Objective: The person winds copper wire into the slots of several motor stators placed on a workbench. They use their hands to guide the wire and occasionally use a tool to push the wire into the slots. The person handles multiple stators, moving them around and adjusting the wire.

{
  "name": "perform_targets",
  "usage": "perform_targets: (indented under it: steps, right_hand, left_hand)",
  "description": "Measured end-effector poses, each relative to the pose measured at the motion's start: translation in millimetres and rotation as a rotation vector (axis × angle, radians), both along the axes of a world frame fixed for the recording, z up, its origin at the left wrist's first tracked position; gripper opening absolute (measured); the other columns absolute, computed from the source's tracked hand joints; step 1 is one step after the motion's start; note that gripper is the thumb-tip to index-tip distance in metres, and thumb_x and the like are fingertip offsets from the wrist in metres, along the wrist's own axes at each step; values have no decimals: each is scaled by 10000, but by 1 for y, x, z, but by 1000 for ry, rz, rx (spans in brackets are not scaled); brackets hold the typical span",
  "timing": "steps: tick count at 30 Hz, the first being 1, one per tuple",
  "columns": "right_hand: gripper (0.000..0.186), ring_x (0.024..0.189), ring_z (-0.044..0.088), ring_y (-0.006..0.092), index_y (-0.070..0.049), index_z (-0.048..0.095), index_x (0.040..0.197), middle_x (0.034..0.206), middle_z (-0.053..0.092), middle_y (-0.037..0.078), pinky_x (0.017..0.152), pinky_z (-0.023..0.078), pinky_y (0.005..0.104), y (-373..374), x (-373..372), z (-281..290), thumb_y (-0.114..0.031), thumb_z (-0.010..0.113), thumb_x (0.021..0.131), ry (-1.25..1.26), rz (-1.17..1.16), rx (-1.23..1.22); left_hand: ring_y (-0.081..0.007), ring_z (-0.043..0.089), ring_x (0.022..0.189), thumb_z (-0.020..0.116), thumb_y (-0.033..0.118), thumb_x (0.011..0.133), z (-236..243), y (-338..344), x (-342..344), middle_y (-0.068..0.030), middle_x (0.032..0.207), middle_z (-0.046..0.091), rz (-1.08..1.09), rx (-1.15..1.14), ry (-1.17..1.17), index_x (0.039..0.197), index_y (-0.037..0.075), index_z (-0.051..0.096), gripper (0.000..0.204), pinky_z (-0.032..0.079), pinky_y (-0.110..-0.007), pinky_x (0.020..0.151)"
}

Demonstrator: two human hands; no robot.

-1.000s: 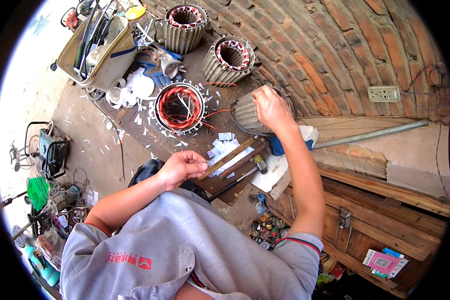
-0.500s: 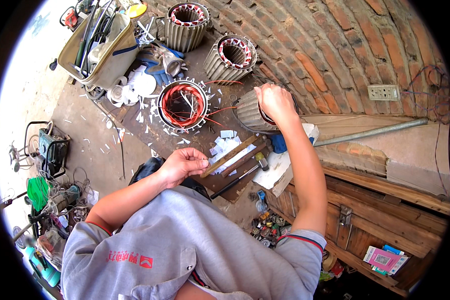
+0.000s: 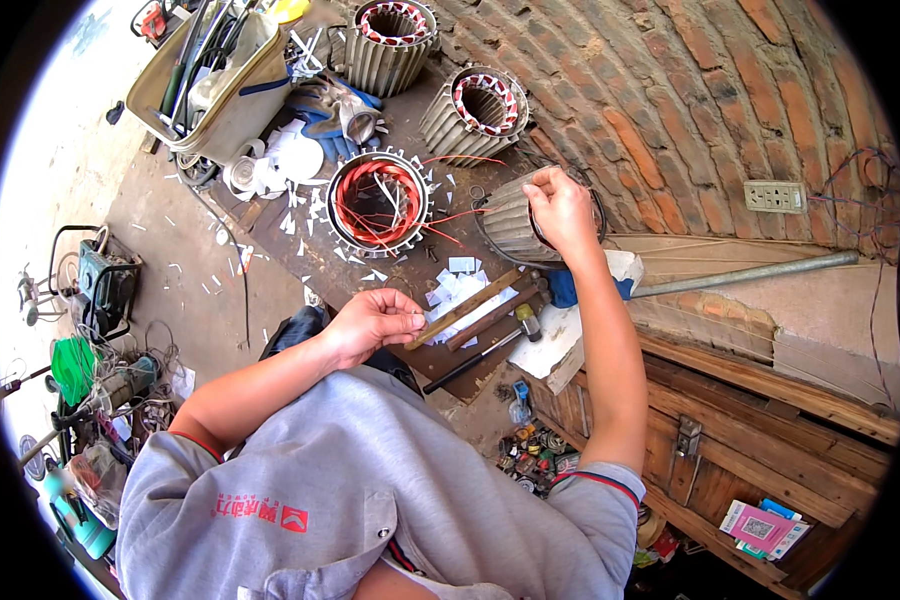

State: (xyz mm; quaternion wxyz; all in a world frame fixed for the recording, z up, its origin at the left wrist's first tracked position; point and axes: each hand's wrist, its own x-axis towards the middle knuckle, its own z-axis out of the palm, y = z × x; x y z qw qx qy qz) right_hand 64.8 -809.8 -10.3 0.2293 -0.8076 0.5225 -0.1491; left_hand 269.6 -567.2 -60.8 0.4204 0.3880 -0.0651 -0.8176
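Note:
My left hand (image 3: 378, 324) hovers beside the near end of a flat wooden stick (image 3: 470, 309), thumb and fingertips pressed together; anything pinched there is too small to make out. Over a ribbed grey motor housing (image 3: 515, 222) lying tilted by the wall, my right hand (image 3: 562, 208) is closed with bent fingers, its contents hidden. Left of that housing stands a stator ring (image 3: 378, 204) with red wire coils inside and red leads running out. White paper pieces (image 3: 460, 291) lie under the stick, near a hammer (image 3: 526, 322) with a yellowish head.
Two ribbed motor housings (image 3: 390, 52) with red-and-white slot linings stand at the back. A bin of tools (image 3: 215, 95) and work gloves (image 3: 335, 115) are at the far left. A brick wall (image 3: 670, 120) and a metal pipe (image 3: 750, 273) bound the right side.
My right hand has shifted slightly right over the tilted housing, its fingers now pinched more narrowly. My left hand keeps its pinch near the stick. The whole view has shifted a little.

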Motion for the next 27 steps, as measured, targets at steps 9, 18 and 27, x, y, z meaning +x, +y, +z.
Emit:
perform_targets:
  steps: [9, 18, 27]
  right_hand:
    - [123, 830, 638, 347, -2, 637, 936, 901, 656, 176, 747, 515, 419, 1, -7, 11, -23, 583, 828, 45, 322, -229]
    - [135, 817, 639, 386, -21, 644, 908, 897, 657, 191, 743, 523, 453, -1, -4, 17, -135, 605, 846, 267, 320, -238]
    - [352, 832, 640, 397, 3, 621, 822, 857, 661, 218, 727, 510, 486, -1, 16, 24, -313, 513, 935, 617, 220, -179]
  left_hand:
    - [-97, 621, 750, 700, 95, 859, 1, 0, -2, -38, 845, 644, -12, -4, -22, 918, 15, 622, 126, 528, -207, 696]
    - [-94, 628, 765, 698, 92, 859, 1, -1, -1, -39, 851, 644, -4, 4, -16, 927, 16, 621, 128, 535, -203, 702]
    - [-95, 636, 783, 697, 89, 859, 0, 0, -1, -37, 861, 652, 1, 2, -16, 929, 24, 623, 121, 543, -207, 719]
